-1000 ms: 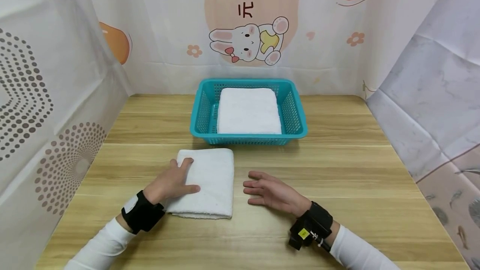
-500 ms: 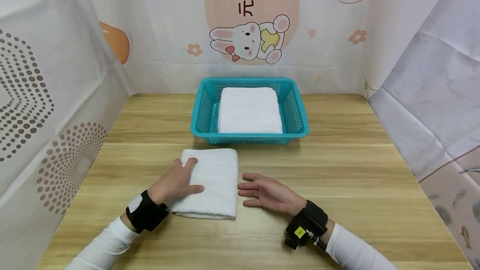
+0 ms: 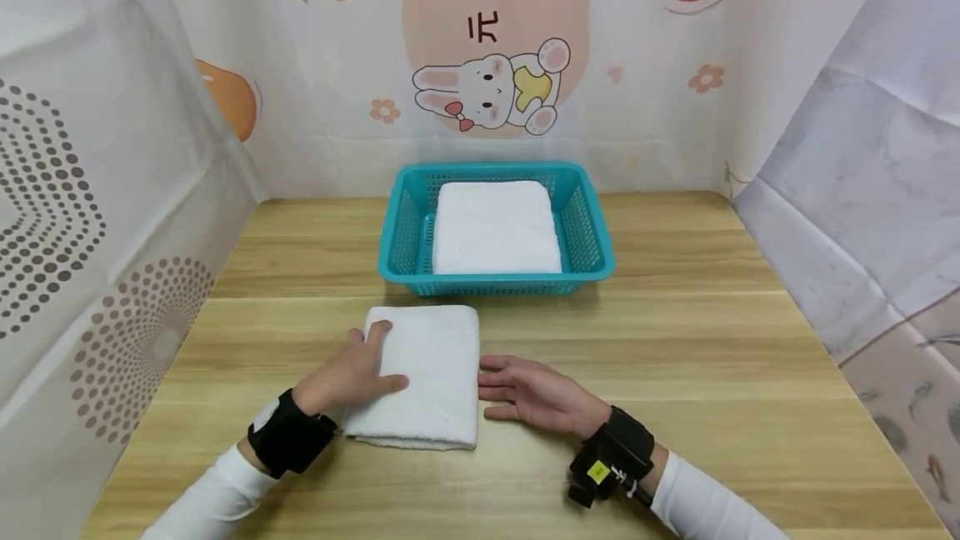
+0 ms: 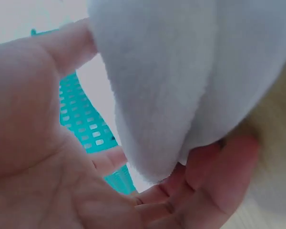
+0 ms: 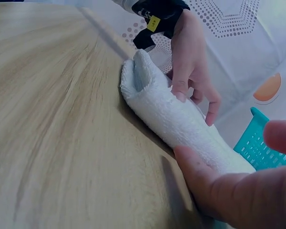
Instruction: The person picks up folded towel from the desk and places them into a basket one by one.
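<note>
A folded white towel (image 3: 431,377) lies on the table in front of the basket. My left hand (image 3: 348,373) grips its left side, thumb and a finger on top; in the left wrist view, other fingers (image 4: 219,176) curl against the lower face of the fold (image 4: 152,95). At the opposite edge my right hand (image 3: 543,397) lies low, palm partly up and fingers extended, the fingertips at or touching the towel. The right wrist view shows the towel (image 5: 171,114) as a rounded, layered fold between both hands.
Behind the towel stands a turquoise perforated basket (image 3: 495,283) holding another folded white towel (image 3: 497,227). The wooden table (image 3: 712,340) meets printed white curtains (image 3: 315,107) at the back and sides.
The towel and my left hand have shifted slightly to the right. My right hand has come left, closing the gap to the towel's right edge. The basket stays in place.
</note>
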